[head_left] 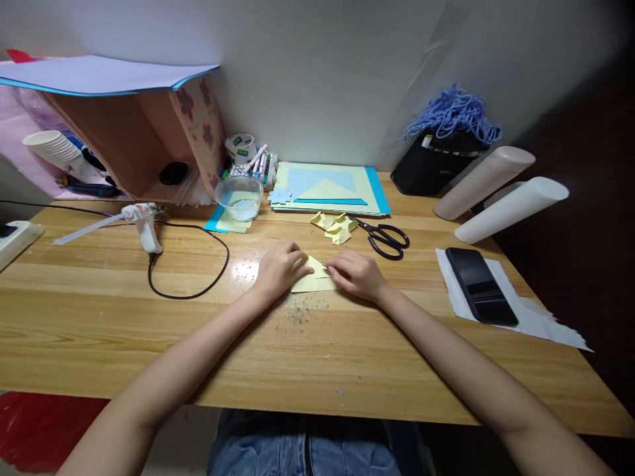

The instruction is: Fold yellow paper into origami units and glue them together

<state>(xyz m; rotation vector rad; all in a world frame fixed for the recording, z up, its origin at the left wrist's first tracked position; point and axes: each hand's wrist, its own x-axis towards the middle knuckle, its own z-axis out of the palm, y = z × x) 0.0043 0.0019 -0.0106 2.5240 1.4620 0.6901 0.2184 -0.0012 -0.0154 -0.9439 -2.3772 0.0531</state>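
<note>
A pale yellow sheet of paper (310, 284), partly folded over, lies on the wooden table between my hands. My left hand (282, 268) presses on its left side, thumb and fingers gripping the folded part. At the right, my right hand (356, 272) has its fingers curled and pinches the paper's edge near the fold. Just beyond my hands are folded yellow paper pieces (338, 228), with black-handled scissors (389, 239) beside them, their blade tips close to the paper pieces.
On the left lie a white glue gun (146, 225) and its looped black cord. A clear plastic bowl (239, 198), markers (258, 165) and stacked paper sheets (380, 192) stand at the back. Rightward are a phone (481, 285), white rolls (510, 210) and a black container (431, 165) with blue yarn.
</note>
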